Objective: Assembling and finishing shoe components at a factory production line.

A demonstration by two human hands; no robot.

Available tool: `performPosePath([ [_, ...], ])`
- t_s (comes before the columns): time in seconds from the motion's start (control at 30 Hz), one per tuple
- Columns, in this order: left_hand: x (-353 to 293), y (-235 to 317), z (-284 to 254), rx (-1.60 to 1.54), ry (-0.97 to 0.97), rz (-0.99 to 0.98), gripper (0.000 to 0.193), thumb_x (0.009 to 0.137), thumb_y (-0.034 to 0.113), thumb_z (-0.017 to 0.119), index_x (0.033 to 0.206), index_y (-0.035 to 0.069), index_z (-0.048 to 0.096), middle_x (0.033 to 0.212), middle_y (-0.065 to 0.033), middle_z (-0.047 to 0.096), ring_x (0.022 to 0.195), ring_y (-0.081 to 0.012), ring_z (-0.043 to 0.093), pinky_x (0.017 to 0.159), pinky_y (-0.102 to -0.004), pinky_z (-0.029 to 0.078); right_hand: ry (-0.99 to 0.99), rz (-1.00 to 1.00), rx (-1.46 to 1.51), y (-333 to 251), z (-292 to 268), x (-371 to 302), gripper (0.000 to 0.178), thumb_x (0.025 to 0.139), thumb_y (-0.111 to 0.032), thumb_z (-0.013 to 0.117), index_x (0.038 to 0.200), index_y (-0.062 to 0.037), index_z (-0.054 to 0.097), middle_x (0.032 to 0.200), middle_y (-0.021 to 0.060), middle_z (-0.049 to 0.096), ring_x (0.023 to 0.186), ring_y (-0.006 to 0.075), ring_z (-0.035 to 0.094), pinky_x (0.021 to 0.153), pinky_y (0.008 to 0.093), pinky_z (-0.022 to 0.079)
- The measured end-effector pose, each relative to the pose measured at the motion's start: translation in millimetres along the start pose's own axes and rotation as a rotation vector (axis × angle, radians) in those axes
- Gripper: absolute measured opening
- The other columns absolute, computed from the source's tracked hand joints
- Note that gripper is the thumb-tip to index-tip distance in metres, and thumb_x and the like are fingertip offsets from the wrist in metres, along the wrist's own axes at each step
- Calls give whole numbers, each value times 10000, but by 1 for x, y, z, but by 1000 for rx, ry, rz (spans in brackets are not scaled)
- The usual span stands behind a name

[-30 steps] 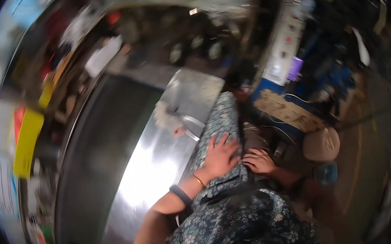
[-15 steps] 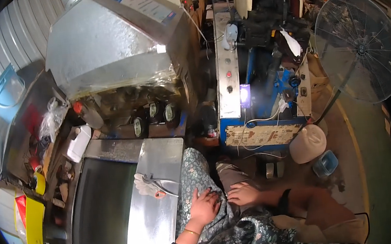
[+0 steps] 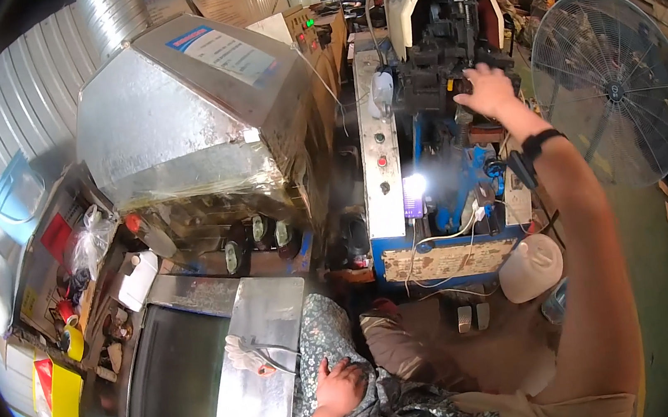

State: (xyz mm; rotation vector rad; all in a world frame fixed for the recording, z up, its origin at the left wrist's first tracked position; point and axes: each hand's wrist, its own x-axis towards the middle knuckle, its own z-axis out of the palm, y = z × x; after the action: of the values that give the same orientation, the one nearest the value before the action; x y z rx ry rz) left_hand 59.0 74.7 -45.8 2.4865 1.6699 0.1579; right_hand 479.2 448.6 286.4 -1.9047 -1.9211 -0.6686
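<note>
The right hand (image 3: 485, 90) is stretched out to the dark head of the blue machine (image 3: 452, 152), fingers curled loosely against its black parts, though whether they pinch anything there cannot be told. The left hand (image 3: 341, 387) lies flat with fingers spread on the patterned cloth (image 3: 324, 335) over the lap, just in front of the machine and beside the steel tray (image 3: 247, 386). A fan (image 3: 611, 87) stands to the right of the machine, a white jug (image 3: 530, 268) at its foot, and a metal hood (image 3: 188, 110) to its left.
</note>
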Motion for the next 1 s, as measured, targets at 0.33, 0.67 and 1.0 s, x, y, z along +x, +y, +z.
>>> performPosePath([
  [0.33,11,8,-9,119,-44,-25,312,890,328,541,1105,160,694,1168,33,667,1235,-156,507,1112,-562,209,-360,438,265,22,23,22,807,710,-451,676,1441,-217,429,1431,199,414,1243,373,508,1032,428,428],
  [0.67,4,6,-2,45,33,3,292,883,328,570,1080,153,697,1134,22,678,1217,-162,516,1123,-540,208,-329,443,293,30,28,17,820,699,-433,688,1449,-230,425,1428,196,415,1252,368,504,1022,425,437],
  [1.0,3,-7,11,94,-9,26,325,882,375,569,1118,184,686,1192,61,656,1277,-152,468,1146,-546,152,-171,433,270,13,46,-39,807,719,-439,678,1434,-164,426,1416,242,372,1181,445,514,1007,446,436],
])
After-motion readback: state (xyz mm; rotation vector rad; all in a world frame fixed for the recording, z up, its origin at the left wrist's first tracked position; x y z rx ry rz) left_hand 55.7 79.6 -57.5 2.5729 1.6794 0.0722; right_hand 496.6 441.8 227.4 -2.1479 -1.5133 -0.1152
